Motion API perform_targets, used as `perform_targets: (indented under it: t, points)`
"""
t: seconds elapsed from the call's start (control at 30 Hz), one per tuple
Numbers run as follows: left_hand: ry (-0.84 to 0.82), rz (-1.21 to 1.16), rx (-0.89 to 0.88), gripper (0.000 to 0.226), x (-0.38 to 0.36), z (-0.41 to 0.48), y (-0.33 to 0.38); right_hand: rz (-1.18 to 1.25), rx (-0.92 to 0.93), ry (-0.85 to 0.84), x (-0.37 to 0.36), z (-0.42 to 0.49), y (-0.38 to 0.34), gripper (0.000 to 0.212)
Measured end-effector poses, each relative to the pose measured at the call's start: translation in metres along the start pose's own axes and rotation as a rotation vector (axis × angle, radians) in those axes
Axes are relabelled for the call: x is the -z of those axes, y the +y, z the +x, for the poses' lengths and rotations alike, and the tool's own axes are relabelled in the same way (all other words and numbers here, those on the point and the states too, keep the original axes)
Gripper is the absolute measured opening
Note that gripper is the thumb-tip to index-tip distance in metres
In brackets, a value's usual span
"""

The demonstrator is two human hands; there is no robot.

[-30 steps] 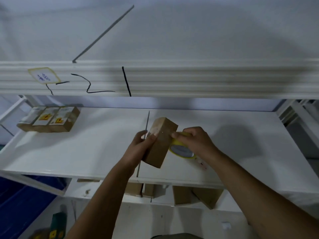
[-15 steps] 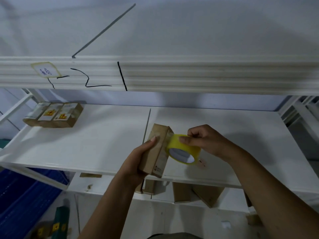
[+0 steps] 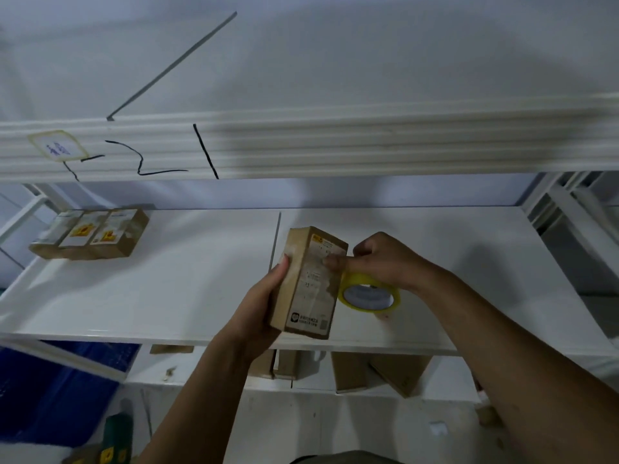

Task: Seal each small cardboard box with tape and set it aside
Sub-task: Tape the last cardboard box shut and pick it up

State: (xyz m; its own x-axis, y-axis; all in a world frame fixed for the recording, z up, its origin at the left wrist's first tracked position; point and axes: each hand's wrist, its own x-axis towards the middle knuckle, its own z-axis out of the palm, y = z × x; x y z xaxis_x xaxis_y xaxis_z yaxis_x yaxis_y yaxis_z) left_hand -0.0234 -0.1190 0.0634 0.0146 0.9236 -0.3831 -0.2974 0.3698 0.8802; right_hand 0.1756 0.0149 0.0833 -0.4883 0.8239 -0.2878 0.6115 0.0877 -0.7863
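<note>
The person held a small brown cardboard box (image 3: pixel 310 283) up in front of the white metal shelf (image 3: pixel 167 289), above its front edge and not resting on it. The box stood nearly on end, tilted a little, its printed face turned towards the person. The left hand (image 3: pixel 258 309) gripped it from the left and from below, with the palm round the lower corner and the thumb laid up along the left edge. The right hand (image 3: pixel 385 262) was just to the right of the box, its fingers curled in over a roll of yellow tape (image 3: pixel 368 294) that hung beneath the hand, touching the box's right side. The thumb reached out and pressed flat on the box's face. I couldn't make out any strip of tape. Far to the left on the same shelf, three labelled cardboard boxes (image 3: pixel 92 234) lay side by side, touching one another. More plain cardboard boxes (image 3: pixel 348 371) stood on the level below, some of them leaning. A blue plastic crate (image 3: pixel 50 390) sat low on the left, and a handwritten sticker (image 3: pixel 57 145) was stuck to the lip of the shelf above.
</note>
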Motion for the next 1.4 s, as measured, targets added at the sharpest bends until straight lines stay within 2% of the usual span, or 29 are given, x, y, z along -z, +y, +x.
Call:
perform_targets:
  t: [0.07, 0.2, 0.3, 0.4, 0.43, 0.53, 0.63, 0.7, 0.77, 0.87, 0.93, 1.0, 1.07, 1.1, 1.13, 1.2, 1.23, 1.3, 1.4]
  points:
    - [0.138, 0.179, -0.025, 0.062, -0.001, -0.001, 0.01, -0.003, 0.007, 0.078, -0.005, 0.0, 0.003, 0.076]
    - [0.203, 0.38, -0.085, 0.067, -0.01, -0.001, 0.021, -0.038, 0.002, 0.167, -0.019, 0.0, 0.006, 0.069]
    - [0.353, 0.436, -0.107, 0.051, -0.01, 0.008, 0.024, -0.05, 0.062, 0.137, -0.018, -0.005, 0.005, 0.072]
    - [0.396, 0.31, -0.099, 0.042, 0.0, 0.008, 0.031, 0.269, 0.202, -0.012, -0.007, -0.012, 0.022, 0.083]
    - [0.404, 0.278, -0.095, 0.043, 0.006, 0.008, 0.032, 0.339, 0.23, -0.025, -0.007, -0.016, 0.028, 0.085]
    - [0.372, 0.125, -0.056, 0.051, 0.018, 0.009, 0.032, 0.417, 0.271, 0.035, -0.013, -0.026, 0.033, 0.075]
    - [0.251, -0.105, 0.001, 0.053, 0.022, 0.011, 0.024, 0.357, 0.182, 0.076, -0.01, -0.023, 0.024, 0.081]
    - [0.194, -0.213, 0.029, 0.055, 0.019, 0.012, 0.016, 0.26, 0.096, 0.056, -0.007, -0.017, 0.02, 0.078]
    - [0.108, -0.301, 0.087, 0.064, 0.014, 0.015, 0.006, 0.171, 0.08, 0.041, -0.008, -0.012, 0.016, 0.069]
    - [0.03, -0.46, 0.122, 0.071, 0.006, 0.021, -0.002, 0.183, 0.099, 0.047, -0.01, -0.009, 0.008, 0.065]
    - [0.01, -0.338, 0.098, 0.065, 0.005, 0.024, 0.0, 0.212, 0.097, 0.046, -0.008, -0.01, 0.002, 0.061]
    - [0.095, 0.069, -0.004, 0.05, 0.007, 0.028, 0.002, 0.27, 0.091, 0.052, -0.012, -0.008, 0.003, 0.058]
    - [0.292, 0.403, -0.124, 0.035, 0.014, 0.037, 0.002, 0.301, 0.09, 0.078, -0.021, -0.004, 0.01, 0.059]
    - [0.394, 0.482, -0.177, 0.032, 0.017, 0.04, 0.001, 0.302, 0.083, 0.097, -0.026, -0.003, 0.012, 0.06]
    - [0.458, 0.529, -0.21, 0.037, 0.019, 0.04, 0.003, 0.286, 0.08, 0.117, -0.031, -0.002, 0.014, 0.061]
    - [0.372, 0.492, -0.195, 0.052, 0.014, 0.033, 0.008, 0.192, 0.085, 0.182, -0.039, 0.002, 0.016, 0.06]
    - [0.314, 0.476, -0.163, 0.055, 0.008, 0.03, 0.009, 0.13, 0.089, 0.217, -0.042, 0.003, 0.014, 0.058]
    - [0.315, 0.581, -0.175, 0.048, 0.002, 0.031, 0.006, 0.046, 0.116, 0.238, -0.046, 0.004, 0.007, 0.048]
    - [0.429, 0.524, -0.207, 0.045, 0.007, 0.04, -0.002, 0.194, 0.138, 0.078, -0.042, -0.001, 0.002, 0.041]
